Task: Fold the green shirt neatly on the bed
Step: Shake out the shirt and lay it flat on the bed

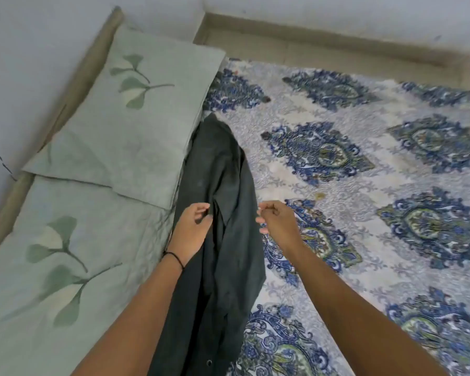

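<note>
Blue-patterned bed point(364, 185), green shirt point(223, 185) bunched. Left hand point(193, 223) and right hand point(276, 219) curl fingers at its 2 edges; whether they're pinching, can't tell. Best to spread it flat first.

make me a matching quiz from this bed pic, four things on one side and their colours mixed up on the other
Things:
1. shirt
2. pillow
3. bedsheet
4. wrist thread

Colours:
a. white with blue patterns
b. black
c. dark green
d. pale green with leaf prints

Pairs: 1-c, 2-d, 3-a, 4-b
</note>
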